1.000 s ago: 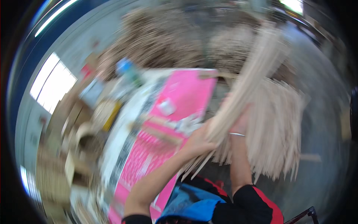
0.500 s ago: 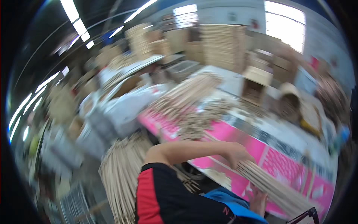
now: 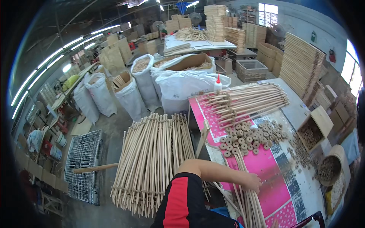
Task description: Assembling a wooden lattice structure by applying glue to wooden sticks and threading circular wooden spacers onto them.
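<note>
My left hand (image 3: 251, 182) lies closed around a bundle of thin wooden sticks (image 3: 251, 208) at the near side of the pink-topped worktable (image 3: 262, 166). The bundle runs from the lower edge up toward a heap of round wooden rings with centre holes (image 3: 244, 137). My left arm, in a black sleeve with a red stripe, bends across in front of the body. My right hand is out of view. Farther back on the table lies a row of sticks with wooden pieces fitted near their ends (image 3: 249, 100).
A large stack of sticks with crosspieces (image 3: 152, 163) stands left of the table. White sacks (image 3: 178, 89) are behind it. A red-tipped glue bottle (image 3: 218, 84) stands at the table's far edge. On the right are a wooden box (image 3: 322, 121) and a tipped round container (image 3: 338, 155) holding small pieces.
The view has swung left and sharpened. The sticks now point more toward me, with my left hand still on them. My right hand, earlier beneath the bundle, has left the view.
</note>
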A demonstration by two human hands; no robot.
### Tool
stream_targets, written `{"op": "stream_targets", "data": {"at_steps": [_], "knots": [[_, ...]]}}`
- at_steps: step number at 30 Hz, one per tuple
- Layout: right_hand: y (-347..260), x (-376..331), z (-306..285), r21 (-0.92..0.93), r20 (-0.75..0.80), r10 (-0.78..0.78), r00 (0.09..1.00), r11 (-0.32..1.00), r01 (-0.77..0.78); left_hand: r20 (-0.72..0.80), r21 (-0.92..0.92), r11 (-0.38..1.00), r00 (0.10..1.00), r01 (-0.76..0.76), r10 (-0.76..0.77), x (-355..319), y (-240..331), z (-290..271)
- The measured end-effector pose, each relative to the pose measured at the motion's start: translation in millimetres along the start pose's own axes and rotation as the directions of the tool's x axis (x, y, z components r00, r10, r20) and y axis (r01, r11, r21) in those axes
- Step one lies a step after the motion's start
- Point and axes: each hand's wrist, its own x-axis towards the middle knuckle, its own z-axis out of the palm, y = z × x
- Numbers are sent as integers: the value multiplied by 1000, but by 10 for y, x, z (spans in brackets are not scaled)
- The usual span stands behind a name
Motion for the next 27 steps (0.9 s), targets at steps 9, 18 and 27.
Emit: {"op": "stream_targets", "data": {"at_steps": [9,18,27], "knots": [[754,-227,181,243,559,309,769,826,-509,-205,7,975,955,222,-215,-182,167,22],[1075,-243,178,390,775,323,543,432,-813,-692,-106,988,705,113,-154,-23,1272,4],[1490,-305,338,372,717,376,587,506,-778,-663,-229,953,685,199,-302,158,1496,597]]}}
